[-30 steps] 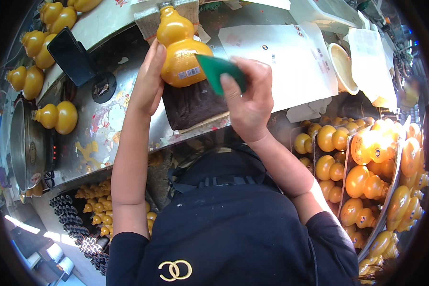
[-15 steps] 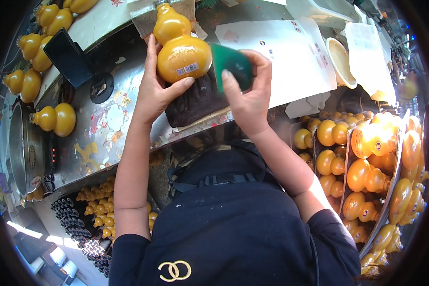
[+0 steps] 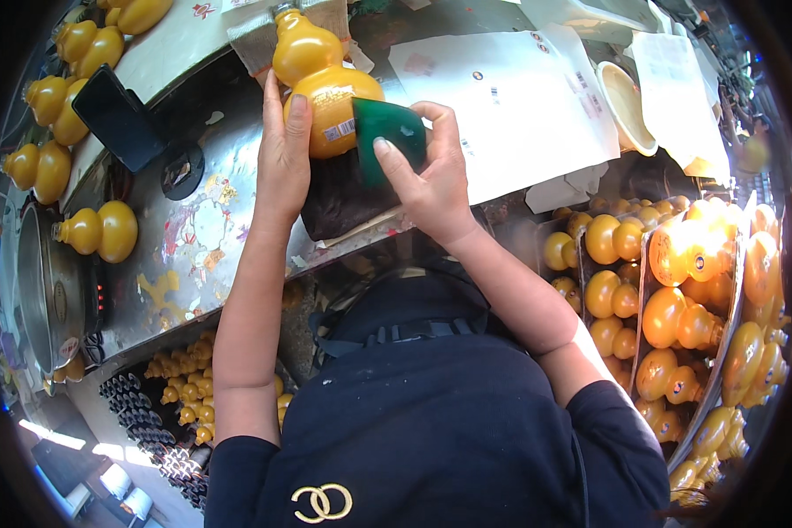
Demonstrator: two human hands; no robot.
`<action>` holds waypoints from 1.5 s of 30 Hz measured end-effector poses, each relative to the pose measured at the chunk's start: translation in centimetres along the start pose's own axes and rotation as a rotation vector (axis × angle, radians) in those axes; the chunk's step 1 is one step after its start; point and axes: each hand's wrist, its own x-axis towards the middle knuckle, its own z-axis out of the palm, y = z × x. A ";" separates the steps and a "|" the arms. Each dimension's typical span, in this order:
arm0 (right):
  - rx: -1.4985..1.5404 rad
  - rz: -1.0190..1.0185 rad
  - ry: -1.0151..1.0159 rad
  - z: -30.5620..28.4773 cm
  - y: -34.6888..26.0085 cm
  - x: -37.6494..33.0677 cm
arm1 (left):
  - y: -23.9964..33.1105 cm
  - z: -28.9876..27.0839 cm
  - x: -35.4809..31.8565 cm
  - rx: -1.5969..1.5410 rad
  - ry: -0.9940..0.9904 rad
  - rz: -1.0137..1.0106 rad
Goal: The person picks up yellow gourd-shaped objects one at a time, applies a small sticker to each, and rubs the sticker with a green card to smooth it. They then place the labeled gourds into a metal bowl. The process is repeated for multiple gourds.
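A yellow gourd-shaped bottle [image 3: 321, 88] lies on its side over a dark cloth pad [image 3: 339, 198], its neck pointing away from me. My left hand [image 3: 286, 154] grips its left side, with the thumb on the lower bulb. A small barcode label [image 3: 340, 130] sits on that bulb. In my right hand [image 3: 431, 176] is a green flat scraper [image 3: 389, 136], pinched between thumb and fingers. The scraper's left edge overlaps the bottle beside the label and appears to touch it.
A white label sheet [image 3: 510, 114] spreads to the right, near a cream oval basin [image 3: 627, 110]. Left stand a phone [image 3: 119, 119] on a round base, another gourd bottle [image 3: 99, 231] and a metal pan [image 3: 48, 282]. Racks of gourd bottles [image 3: 678, 317] fill the lower right.
The scraper in my right hand has moved left onto the bottle's lower bulb. My left thumb has shifted up and left, and the bottle has rolled slightly, bringing the label toward the scraper.
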 end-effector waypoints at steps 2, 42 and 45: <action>0.073 0.120 0.014 -0.4 0.0 -0.2 | 0.4 0.0 -0.1 -0.025 -0.004 -0.026; -0.442 0.298 -0.562 -0.8 -1.7 11.2 | -0.8 -0.8 1.9 -0.257 -0.010 -0.115; -0.443 0.288 -0.571 -0.9 -1.6 11.3 | -0.7 -0.5 2.0 -0.158 0.008 -0.121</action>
